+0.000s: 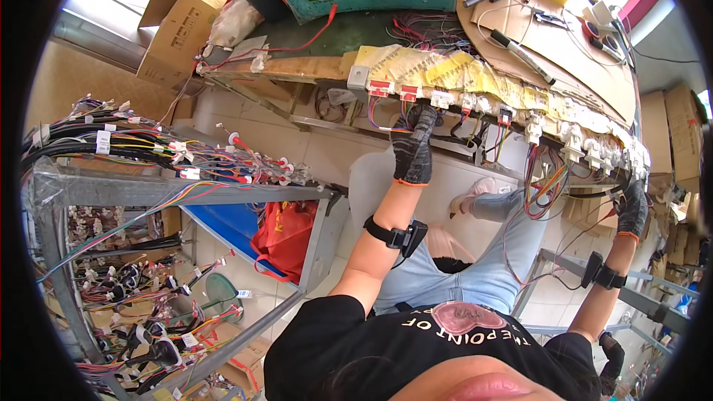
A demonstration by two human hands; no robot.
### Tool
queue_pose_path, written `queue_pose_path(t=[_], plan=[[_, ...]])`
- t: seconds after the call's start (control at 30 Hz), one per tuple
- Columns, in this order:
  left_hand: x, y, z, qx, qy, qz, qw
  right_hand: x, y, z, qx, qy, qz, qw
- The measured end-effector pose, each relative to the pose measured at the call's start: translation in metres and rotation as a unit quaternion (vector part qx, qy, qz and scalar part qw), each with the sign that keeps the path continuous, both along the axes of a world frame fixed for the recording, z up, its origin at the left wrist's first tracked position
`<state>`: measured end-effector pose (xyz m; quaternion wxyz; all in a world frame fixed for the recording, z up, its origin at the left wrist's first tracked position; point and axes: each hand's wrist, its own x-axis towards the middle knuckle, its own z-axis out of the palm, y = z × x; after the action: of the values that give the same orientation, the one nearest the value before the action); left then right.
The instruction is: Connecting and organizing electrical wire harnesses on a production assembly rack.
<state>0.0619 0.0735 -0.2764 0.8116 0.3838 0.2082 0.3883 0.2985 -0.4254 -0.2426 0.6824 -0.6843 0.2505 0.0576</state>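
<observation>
Left hand (414, 150), dark-gloved, was stretched just above centre of frame; bare left forearm (395, 212) slanted up and rightward. Right hand (633, 208), also gloved, was near right edge; bare right forearm (621, 254) angled up and rightward.

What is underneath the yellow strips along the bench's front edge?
Red and white connectors show along the lower border of the yellow strips, with coloured wires hanging from several, the left hand close by. Whatever lies directly beneath the strips is covered.
</observation>
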Motion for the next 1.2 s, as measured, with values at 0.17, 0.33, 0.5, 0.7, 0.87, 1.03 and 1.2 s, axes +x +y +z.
queue_pose_path(t=[0.17,0.33,0.5,0.7,0.87,1.03,1.2], plan=[[-0.004,0.0,0.0,-0.014,0.001,-0.036,0.999,-0.006,0.01,0.006,0.003,-0.012,-0.005,1.0],[-0.004,-0.003,0.006,-0.011,-0.002,-0.022,1.0,-0.005,0.01,0.005,-0.011,-0.018,-0.003,1.0],[-0.006,0.0,0.006,0.02,-0.018,-0.007,1.0,-0.003,0.01,0.003,-0.02,-0.01,-0.019,1.0],[-0.008,0.003,-0.001,0.024,-0.03,-0.007,0.999,-0.002,0.01,0.004,-0.023,0.008,-0.016,1.0],[-0.006,0.006,-0.003,-0.036,-0.042,-0.019,0.998,0.002,0.005,-0.002,-0.04,0.007,-0.025,0.999],[-0.007,0.01,-0.001,-0.06,-0.061,-0.063,0.994,0.005,0.003,-0.006,-0.064,0.007,-0.038,0.997],[-0.009,0.008,0.003,-0.057,-0.028,-0.067,0.996,-0.006,0.018,0.007,-0.042,-0.004,-0.03,0.999]])
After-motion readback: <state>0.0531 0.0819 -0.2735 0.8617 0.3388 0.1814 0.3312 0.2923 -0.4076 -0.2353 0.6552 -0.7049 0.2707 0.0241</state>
